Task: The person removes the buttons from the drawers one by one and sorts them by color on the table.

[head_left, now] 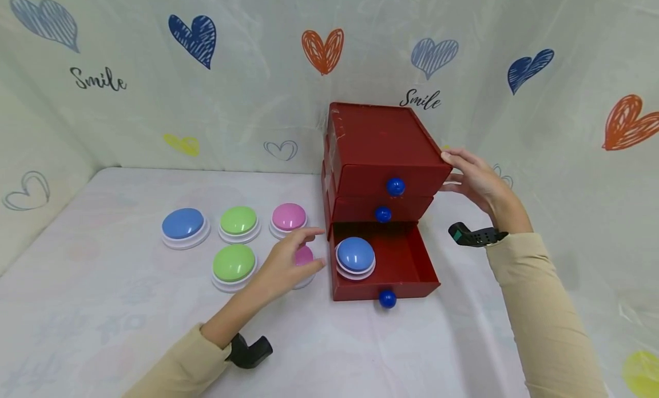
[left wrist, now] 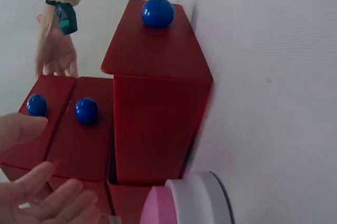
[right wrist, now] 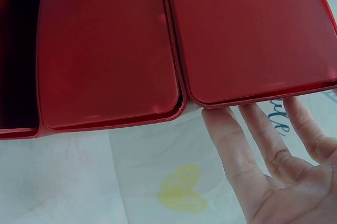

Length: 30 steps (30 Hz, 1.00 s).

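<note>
A red chest of three drawers (head_left: 383,132) stands on the table with its bottom drawer (head_left: 407,258) pulled out. Inside that drawer, at its left, sits a blue dome push button (head_left: 355,253) on a white base. My left hand (head_left: 283,266) is in the air left of the drawer, thumb and fingers apart, holding nothing. It partly hides a pink button (head_left: 305,255) in the head view. My right hand (head_left: 479,183) touches the upper right side of the chest, its fingers (right wrist: 229,140) extended against the edge in the right wrist view.
Left of the chest are another blue button (head_left: 183,223), two green buttons (head_left: 238,220) and a second pink button (head_left: 289,216). Blue round knobs (head_left: 395,186) stick out from the drawer fronts. A white curtain with printed hearts (head_left: 322,50) hangs behind the table.
</note>
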### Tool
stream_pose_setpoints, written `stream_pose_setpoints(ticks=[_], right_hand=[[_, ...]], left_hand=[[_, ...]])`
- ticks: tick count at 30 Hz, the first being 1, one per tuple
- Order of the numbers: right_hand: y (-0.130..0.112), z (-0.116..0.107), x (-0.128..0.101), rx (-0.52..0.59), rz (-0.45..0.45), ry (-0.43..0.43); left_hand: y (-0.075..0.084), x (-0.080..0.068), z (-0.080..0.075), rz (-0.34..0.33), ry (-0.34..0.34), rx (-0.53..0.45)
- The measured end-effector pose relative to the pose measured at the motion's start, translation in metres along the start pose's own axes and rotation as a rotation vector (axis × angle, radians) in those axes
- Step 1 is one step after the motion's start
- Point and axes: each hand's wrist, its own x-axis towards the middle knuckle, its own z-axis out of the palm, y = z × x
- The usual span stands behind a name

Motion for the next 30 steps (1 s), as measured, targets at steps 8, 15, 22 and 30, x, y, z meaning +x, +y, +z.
stream_pose_setpoints(ticks=[8,15,22,30], right_hand=[[0.0,0.0,0.0,0.009,0.003,0.007],[0.0,0.0,0.001,0.006,-0.002,0.001],[0.0,0.0,0.0,-0.006,-0.003,0.01],[-0.001,0.0,0.0,0.001,-0.002,0.004]], left_hand=[[0.01,0.024,0.014,0.093,-0.187,0.023],[0.011,0.046,0.023,0.111,-0.316,0.138],[0.008,0.062,0.03,0.095,-0.422,0.324],[0.001,0.074,0.04,0.117,-0.493,0.529]])
